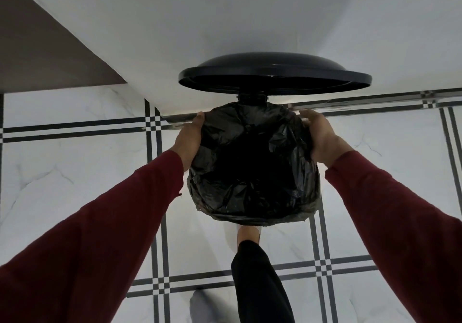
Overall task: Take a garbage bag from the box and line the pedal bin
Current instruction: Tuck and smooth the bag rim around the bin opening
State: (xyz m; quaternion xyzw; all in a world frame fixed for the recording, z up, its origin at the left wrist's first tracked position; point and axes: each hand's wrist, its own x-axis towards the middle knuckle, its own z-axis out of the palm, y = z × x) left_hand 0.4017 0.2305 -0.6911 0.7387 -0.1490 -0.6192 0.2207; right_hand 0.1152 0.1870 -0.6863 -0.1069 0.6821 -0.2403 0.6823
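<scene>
A person in dark red sleeves leans over a pedal bin, both hands pressed to the black garbage bag point(252, 170) that now covers the bin's mouth. The left hand point(188, 140) clasps the bag's folded edge on one side of the rim, fingers curled over the far side and out of clear view; the right hand point(322, 135) does the same on the opposite side, thumb and fingers closed on the plastic. Between the two hands the bag sags crumpled into the bin's opening, its edge turned down over the rim all the way round to the near side. Just beyond the hands, the round black lid point(275, 75) stands raised on its hinge against a white wall point(225, 17). Below the grip, nearest the viewer, a foot point(247, 234) in a dark trouser leg reaches under the bin's front edge, where the pedal itself is hidden. The floor point(75, 172) is pale marble-look tile crossed by black lines.
</scene>
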